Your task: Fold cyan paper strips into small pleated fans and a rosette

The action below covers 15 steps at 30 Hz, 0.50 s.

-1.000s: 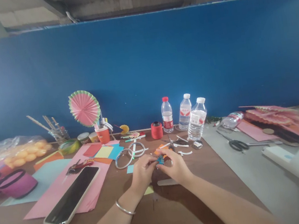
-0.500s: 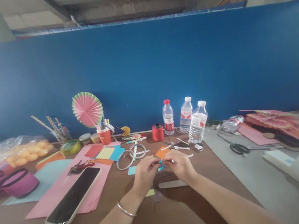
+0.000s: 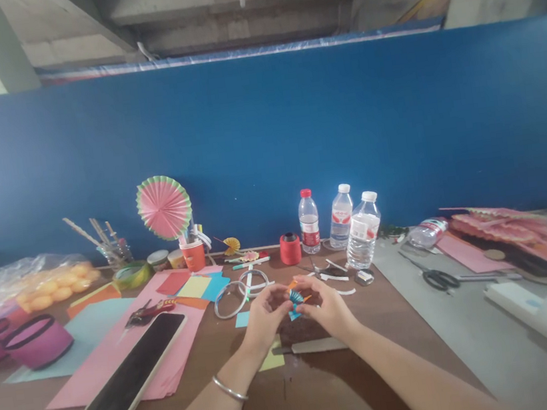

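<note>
A small blue pleated piece of paper (image 3: 295, 297) is held between the fingertips of both hands, over the brown table (image 3: 260, 408). My left hand (image 3: 267, 313), with a silver bangle on the wrist, pinches its left side. From the right, my right hand (image 3: 327, 304) grips it with thumb and fingers. Bits of orange show beside the pleats; I cannot tell whether they belong to it. A craft knife (image 3: 317, 346) lies just below the hands. Left of it is a yellow paper square (image 3: 272, 358), partly covered by my left wrist. A light blue paper piece (image 3: 241, 319) rests beside my left hand.
Two clear rings (image 3: 230, 301) lie left of the hands. Behind stand a red thread spool (image 3: 290, 250) and several water bottles (image 3: 309, 222). A phone (image 3: 136, 367) rests on pink paper (image 3: 76, 391) at left. Scissors (image 3: 439, 279) and a power strip (image 3: 529, 312) are at right.
The fingers have spread somewhat around the blue paper, and its pleats now show. More of the yellow square and the knife is visible. The whole view has shifted slightly.
</note>
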Motion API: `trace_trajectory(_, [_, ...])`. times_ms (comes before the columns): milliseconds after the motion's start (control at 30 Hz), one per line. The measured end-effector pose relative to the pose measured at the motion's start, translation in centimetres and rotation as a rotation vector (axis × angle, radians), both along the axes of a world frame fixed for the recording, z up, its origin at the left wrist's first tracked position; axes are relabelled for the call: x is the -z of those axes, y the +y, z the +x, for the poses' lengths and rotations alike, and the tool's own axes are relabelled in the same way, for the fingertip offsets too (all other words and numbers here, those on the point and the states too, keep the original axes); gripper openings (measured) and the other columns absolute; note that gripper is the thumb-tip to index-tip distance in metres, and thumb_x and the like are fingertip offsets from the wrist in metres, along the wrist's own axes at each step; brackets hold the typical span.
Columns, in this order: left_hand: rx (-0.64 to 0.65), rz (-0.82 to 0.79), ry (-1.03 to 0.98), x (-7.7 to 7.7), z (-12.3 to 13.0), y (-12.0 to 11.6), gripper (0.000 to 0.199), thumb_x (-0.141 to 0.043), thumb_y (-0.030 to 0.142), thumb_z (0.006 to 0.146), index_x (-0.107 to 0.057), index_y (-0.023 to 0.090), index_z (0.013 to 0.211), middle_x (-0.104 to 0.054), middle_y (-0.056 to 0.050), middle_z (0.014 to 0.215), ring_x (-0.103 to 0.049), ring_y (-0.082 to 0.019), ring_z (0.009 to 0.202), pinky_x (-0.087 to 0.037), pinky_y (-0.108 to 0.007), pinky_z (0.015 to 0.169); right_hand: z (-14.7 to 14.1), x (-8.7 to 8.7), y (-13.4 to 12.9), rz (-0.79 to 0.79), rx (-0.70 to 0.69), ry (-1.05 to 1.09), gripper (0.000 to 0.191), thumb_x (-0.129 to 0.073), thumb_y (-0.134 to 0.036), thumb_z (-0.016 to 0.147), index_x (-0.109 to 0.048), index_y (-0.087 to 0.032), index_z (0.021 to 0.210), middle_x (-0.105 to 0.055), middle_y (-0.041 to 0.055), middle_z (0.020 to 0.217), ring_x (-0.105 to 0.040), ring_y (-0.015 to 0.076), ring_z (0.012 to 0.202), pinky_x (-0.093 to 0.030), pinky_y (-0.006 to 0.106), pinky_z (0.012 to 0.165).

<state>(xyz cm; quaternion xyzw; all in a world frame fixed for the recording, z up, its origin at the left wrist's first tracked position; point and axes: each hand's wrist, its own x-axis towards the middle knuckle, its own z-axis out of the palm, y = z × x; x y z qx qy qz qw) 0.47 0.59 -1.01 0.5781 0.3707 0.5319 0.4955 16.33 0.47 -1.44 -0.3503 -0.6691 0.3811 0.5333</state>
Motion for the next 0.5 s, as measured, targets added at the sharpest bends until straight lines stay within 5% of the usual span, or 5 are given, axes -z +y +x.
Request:
trace_trajectory(167, [-0.016,-0.096,-0.053,-0.25,-0.09,0.06,0.035,-0.066,0.026,0.065,-0.058,0.016,0.098,-0.063,-0.005,0.087,-0.059,-0.016,0.080,-0.048,-0.026,0.066,-0.11,-0.25,-0.07,-0.082,0.057,-0.025,0.025,-0.060,-0.031,0.071,-0.060,-0.018,0.092,-0.065,0.0041,0.084,-0.061,0.0185,0.078,-0.050,0.028,0.066])
trace_trajectory(500, [0.052,-0.044,0.046,-0.16,-0.07,0.01,0.022,-0.062,0.027,0.068,-0.060,0.014,0.086,-0.065,-0.003,0.076,-0.060,-0.016,0.069,-0.046,-0.026,0.063,-0.58,-0.47,-0.23,-0.227,0.069,0.043,0.026,-0.059,-0.039,0.070,-0.064,-0.016,0.080,-0.064,0.0022,0.064,-0.060,0.0161,0.057,-0.050,0.027,0.055])
